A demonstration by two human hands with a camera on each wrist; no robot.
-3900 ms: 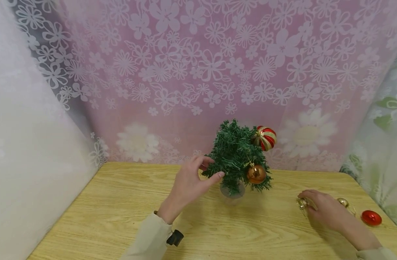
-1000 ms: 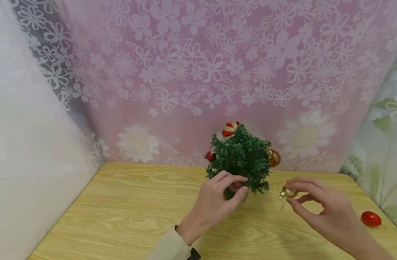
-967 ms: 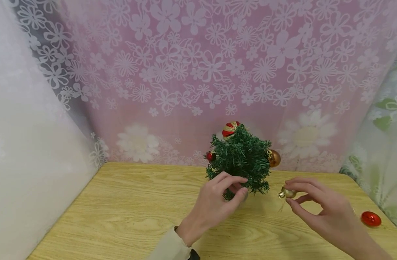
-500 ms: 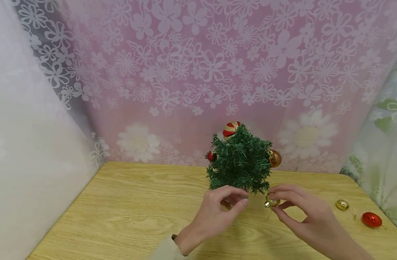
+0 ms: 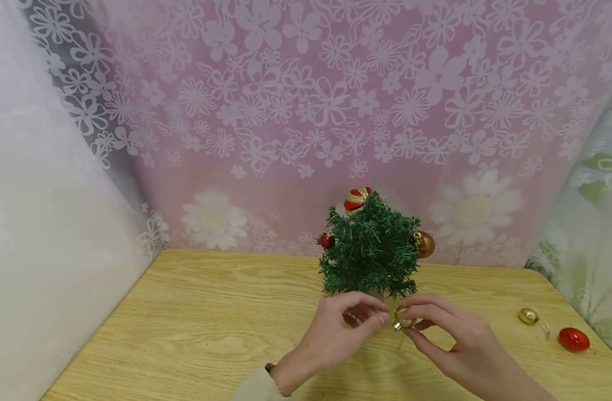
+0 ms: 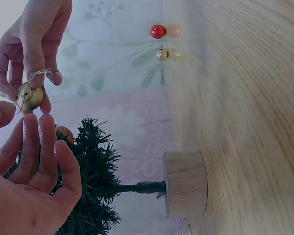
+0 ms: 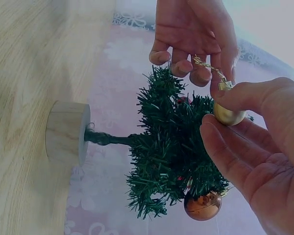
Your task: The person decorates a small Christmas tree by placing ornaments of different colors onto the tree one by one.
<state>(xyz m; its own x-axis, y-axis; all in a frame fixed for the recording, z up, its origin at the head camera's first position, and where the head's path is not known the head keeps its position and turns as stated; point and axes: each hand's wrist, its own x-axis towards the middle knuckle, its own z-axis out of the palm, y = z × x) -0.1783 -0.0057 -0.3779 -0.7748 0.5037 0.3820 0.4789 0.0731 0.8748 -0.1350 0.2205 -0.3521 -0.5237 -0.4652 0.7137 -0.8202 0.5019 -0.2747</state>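
My right hand (image 5: 456, 341) pinches a small gold bauble (image 5: 406, 318) between thumb and fingers, its cap and gold string facing my left hand. Just left of it, my left hand (image 5: 336, 329) has its fingers loosely bent, fingertips close to the bauble's cap, as the right wrist view shows. Both hands are in front of a small artificial Christmas tree (image 5: 371, 245). A red-and-gold striped bauble (image 5: 357, 199) hangs near its top, a small red bauble (image 5: 327, 241) on its left and a copper bauble (image 5: 425, 245) on its right. Its round wooden base (image 7: 66, 132) shows in both wrist views.
At the right of the wooden table (image 5: 200, 317) lie another small gold bauble (image 5: 528, 316) with a string loop and a shiny red bauble (image 5: 574, 339). Behind the table hangs a pink flowered curtain (image 5: 296, 128).
My right hand has picked up the gold bauble and carried it left to my left hand. The tree has been turned, and my left hand has come off it, down and nearer.
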